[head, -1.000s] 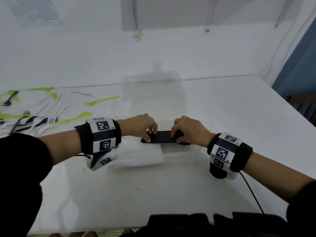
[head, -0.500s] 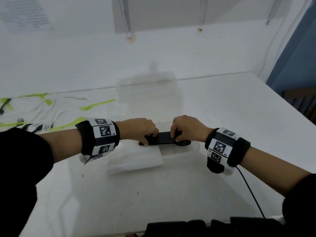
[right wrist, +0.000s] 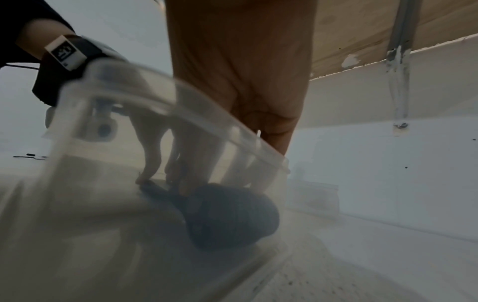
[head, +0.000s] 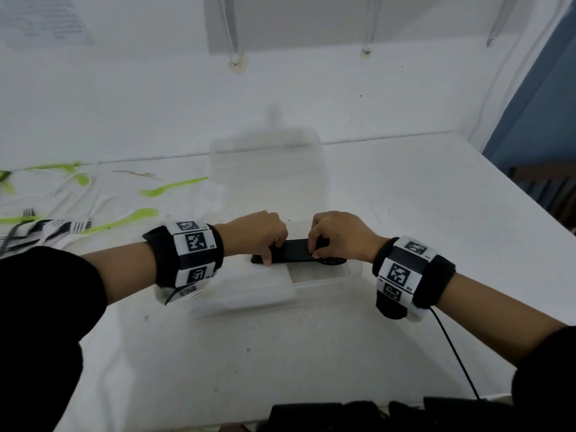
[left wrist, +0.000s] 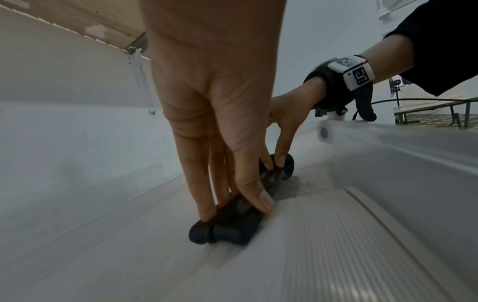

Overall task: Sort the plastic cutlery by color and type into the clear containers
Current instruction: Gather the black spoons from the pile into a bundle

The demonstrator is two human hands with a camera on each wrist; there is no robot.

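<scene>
Inside the near clear plastic container [head: 355,269] on the white table [head: 405,213], the left hand [head: 258,232] and right hand [head: 339,235] each pinch one end of a bundle of black plastic spoons [head: 293,254], fingers curled around it, above a stack of white cutlery [head: 258,285].

Through the cloudy wall of a clear container [right wrist: 108,114], the right hand [right wrist: 232,85] reaches down, and its fingertips [right wrist: 186,190] touch a stack of black spoons [right wrist: 230,214] that lies inside. The left hand [right wrist: 150,147] touches the far end of the stack. Behind stands a second clear container [right wrist: 318,196], blurred.
</scene>
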